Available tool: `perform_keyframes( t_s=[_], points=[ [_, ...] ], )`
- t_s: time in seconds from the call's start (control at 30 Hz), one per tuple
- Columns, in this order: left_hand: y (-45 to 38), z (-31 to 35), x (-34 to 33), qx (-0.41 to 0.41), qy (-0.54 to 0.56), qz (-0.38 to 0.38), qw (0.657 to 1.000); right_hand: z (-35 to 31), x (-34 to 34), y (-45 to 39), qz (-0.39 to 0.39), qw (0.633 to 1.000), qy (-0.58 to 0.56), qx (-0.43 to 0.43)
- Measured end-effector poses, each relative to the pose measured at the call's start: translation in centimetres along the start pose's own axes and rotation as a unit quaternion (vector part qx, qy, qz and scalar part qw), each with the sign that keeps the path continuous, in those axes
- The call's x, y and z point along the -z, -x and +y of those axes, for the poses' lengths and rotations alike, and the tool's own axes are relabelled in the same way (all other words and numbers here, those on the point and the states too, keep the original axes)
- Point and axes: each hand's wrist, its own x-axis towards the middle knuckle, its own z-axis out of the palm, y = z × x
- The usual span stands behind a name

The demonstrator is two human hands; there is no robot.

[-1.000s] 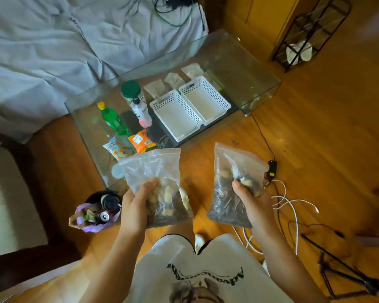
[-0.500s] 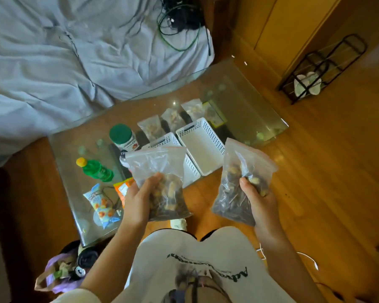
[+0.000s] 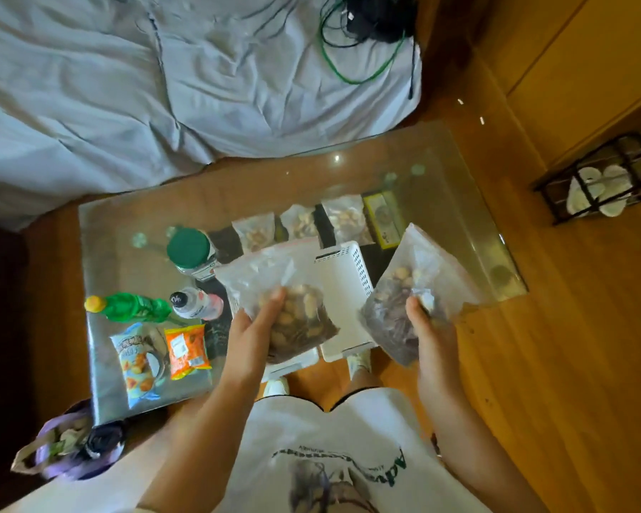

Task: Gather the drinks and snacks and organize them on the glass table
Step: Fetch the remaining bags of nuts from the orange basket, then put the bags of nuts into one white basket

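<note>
Left hand [image 3: 254, 333] gripping clear nut bag [image 3: 278, 290], right hand [image 3: 428, 336] gripping darker mixed bag [image 3: 419, 279], both now over white baskets [image 3: 348, 290], nearer glass table [image 3: 134, 398] than before

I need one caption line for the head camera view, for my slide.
Left hand and right hand each hold a clear snack bag above white baskets on the glass table.

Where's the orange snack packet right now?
In the head view the orange snack packet lies flat on the glass table, near its left front corner, beside the blue snack packet.
</note>
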Motion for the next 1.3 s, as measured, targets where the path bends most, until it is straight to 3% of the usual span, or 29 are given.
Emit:
perform_keyframes(
  t_s=[0.17,0.33,0.53,0.63,0.77,0.9,1.0,1.1,1.23,1.3],
  points=[
    [-4.0,-3.3,-6.1,0.031,0.049,0.089,0.994,2.0,-0.9,-7.7,-0.006,0.998,0.048,-0.032],
    [-9.8,-9.8,-10.6,0.07,0.046,0.191,0.978,8.2,-3.1,-13.7,-0.045,0.993,0.079,-0.077],
    [-15.5,-18.1,-13.1,0.137,0.038,0.19,0.971,16.3,-5.0,-17.9,-0.043,0.987,0.113,-0.103],
    [-16.6,-20.6,-13.8,0.173,-0.023,0.218,0.96,19.4,-5.1,-19.0,-0.055,0.982,0.164,-0.075],
    [-16.6,-20.7,-13.3,0.145,-0.145,0.276,0.939,20.3,-4.1,-19.6,-0.053,0.967,0.246,-0.026],
    [-18.3,-19.4,-11.5,0.078,-0.246,0.266,0.929,19.2,-4.2,-21.5,-0.079,0.945,0.313,0.049],
    [-19.6,-18.0,-11.2,0.115,-0.241,0.252,0.93,18.6,-5.0,-21.9,-0.102,0.935,0.337,0.053],
    [-19.2,-16.9,-12.1,0.122,-0.243,0.167,0.948,18.0,-5.9,-20.4,-0.178,0.915,0.362,0.021],
    [-18.4,-14.6,-11.3,0.028,-0.304,0.129,0.944,15.3,-4.8,-19.2,-0.181,0.923,0.334,0.052],
    [-18.3,-13.1,-10.7,-0.035,-0.362,0.094,0.927,13.6,-3.7,-18.4,-0.22,0.903,0.355,0.104]
  ],
)
